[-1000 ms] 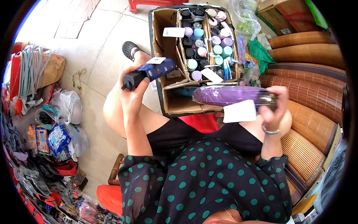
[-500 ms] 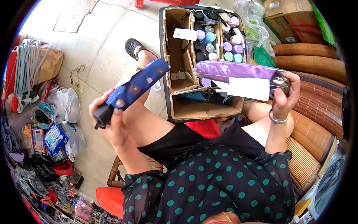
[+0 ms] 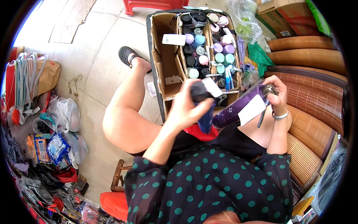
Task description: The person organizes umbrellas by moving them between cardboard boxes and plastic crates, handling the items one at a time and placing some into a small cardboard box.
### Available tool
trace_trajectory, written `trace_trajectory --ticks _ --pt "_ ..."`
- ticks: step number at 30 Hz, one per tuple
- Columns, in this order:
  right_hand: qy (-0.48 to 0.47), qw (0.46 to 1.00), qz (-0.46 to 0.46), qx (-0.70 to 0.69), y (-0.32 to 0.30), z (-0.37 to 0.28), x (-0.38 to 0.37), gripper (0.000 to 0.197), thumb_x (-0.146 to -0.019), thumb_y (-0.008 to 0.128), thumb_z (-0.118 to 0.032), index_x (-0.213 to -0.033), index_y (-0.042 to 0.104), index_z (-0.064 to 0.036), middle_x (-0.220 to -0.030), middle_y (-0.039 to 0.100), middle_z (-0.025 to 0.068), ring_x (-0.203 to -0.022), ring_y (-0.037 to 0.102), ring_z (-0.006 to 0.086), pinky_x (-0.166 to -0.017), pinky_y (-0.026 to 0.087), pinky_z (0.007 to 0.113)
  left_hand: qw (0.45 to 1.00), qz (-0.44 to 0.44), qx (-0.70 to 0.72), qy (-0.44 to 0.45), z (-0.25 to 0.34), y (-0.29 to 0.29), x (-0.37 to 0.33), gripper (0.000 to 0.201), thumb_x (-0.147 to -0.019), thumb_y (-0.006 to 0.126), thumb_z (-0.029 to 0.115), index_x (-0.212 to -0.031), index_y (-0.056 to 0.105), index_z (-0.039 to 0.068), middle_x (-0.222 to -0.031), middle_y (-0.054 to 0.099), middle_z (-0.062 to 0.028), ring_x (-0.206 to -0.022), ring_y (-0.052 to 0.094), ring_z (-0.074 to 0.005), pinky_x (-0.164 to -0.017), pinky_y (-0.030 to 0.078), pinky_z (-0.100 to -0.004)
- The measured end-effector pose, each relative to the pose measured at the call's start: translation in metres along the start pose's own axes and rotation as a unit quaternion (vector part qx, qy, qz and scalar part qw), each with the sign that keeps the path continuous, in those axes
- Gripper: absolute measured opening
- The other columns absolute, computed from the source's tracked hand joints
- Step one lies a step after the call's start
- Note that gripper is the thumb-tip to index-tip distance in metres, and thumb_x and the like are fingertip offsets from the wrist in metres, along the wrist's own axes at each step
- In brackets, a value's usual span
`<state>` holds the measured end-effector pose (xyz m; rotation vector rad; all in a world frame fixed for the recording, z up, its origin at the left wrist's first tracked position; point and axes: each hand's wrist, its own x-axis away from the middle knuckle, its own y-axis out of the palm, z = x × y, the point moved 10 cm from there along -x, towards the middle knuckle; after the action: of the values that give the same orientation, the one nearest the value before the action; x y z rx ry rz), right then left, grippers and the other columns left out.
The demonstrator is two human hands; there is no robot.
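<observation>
My left hand (image 3: 183, 109) is closed round a dark blue folding umbrella (image 3: 205, 122), its black handle up and its body pointing down toward my lap. At the right, my right hand (image 3: 279, 96) grips the handle end of a purple folding umbrella (image 3: 228, 114) in a clear sleeve, with a white tag (image 3: 252, 110) on it. The purple one slants down to the left, its far end close to the blue one. Beyond both hands stands a cardboard box (image 3: 160, 74) with dividers, packed with several upright umbrellas, their pastel and black ends (image 3: 199, 40) showing.
The box's left compartment shows bare cardboard, with a white tag (image 3: 173, 39) over it. Rolled bamboo mats (image 3: 302, 58) line the right side. Plastic bags (image 3: 67, 112) and hangers (image 3: 28, 74) crowd the left. A red stool (image 3: 153, 4) stands at the far edge.
My left hand has swung right with the blue umbrella, from beside my leg to in front of the box. The purple umbrella has come down from over the box and tilted.
</observation>
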<state>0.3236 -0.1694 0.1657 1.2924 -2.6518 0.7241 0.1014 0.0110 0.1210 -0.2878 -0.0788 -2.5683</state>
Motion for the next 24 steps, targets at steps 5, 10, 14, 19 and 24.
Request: trace_trajectory --ticks 5,10,14,19,24 --pt "-0.073 0.992 -0.019 0.099 0.03 -0.021 0.011 0.035 -0.061 0.071 -0.022 -0.086 0.058 -0.0011 -0.076 0.057 0.0025 -0.069 0.053 0.01 -0.066 0.043 0.023 0.984 -0.041 -0.131 0.116 0.032 0.079 -0.001 0.053 -0.073 0.075 0.022 -0.115 0.048 0.004 -0.091 0.062 -0.0182 -0.084 0.063 -0.0344 -0.072 0.051 -0.0394" --pt "-0.167 0.965 -0.037 0.198 0.047 -0.037 0.034 0.033 -0.063 0.075 -0.016 -0.087 0.059 -0.0018 -0.074 0.062 0.0097 -0.062 0.061 0.0191 -0.059 0.048 0.027 0.956 -0.074 -0.175 0.225 0.067 0.113 0.035 0.053 -0.064 0.077 0.015 -0.108 0.05 0.002 -0.085 0.058 -0.0113 -0.077 0.062 -0.028 -0.065 0.05 -0.0369" --pt "-0.108 0.96 -0.06 0.253 0.058 -0.006 0.041 0.033 -0.065 0.073 -0.02 -0.09 0.06 -0.0049 -0.074 0.061 0.0126 -0.066 0.063 0.0235 -0.062 0.049 0.032 0.913 -0.068 -0.207 0.345 0.107 0.123 0.068 0.053 -0.054 0.069 0.011 -0.104 0.054 0.003 -0.09 0.059 -0.0099 -0.079 0.061 -0.0239 -0.066 0.051 -0.0325" --pt "-0.056 0.972 0.02 0.228 0.039 0.031 0.036 0.034 -0.071 0.07 -0.026 -0.094 0.057 -0.0045 -0.081 0.063 0.0149 -0.074 0.064 0.0312 -0.067 0.05 0.036 0.915 -0.069 -0.261 0.299 0.063 0.124 0.051 0.046 -0.06 0.065 0.009 -0.104 0.053 0.004 -0.099 0.06 -0.009 -0.088 0.061 -0.0232 -0.071 0.052 -0.0325" --pt "-0.175 0.924 -0.052 0.337 0.072 -0.009 0.057 0.031 -0.066 0.074 -0.025 -0.085 0.057 -0.006 -0.077 0.061 0.0112 -0.071 0.062 0.0302 -0.064 0.05 0.037 0.908 -0.088 -0.331 0.242 -0.036 0.113 0.068 0.05 -0.061 0.067 0.008 -0.109 0.054 0.008 -0.11 0.058 -0.0071 -0.109 0.056 -0.0243 -0.084 0.051 -0.035"
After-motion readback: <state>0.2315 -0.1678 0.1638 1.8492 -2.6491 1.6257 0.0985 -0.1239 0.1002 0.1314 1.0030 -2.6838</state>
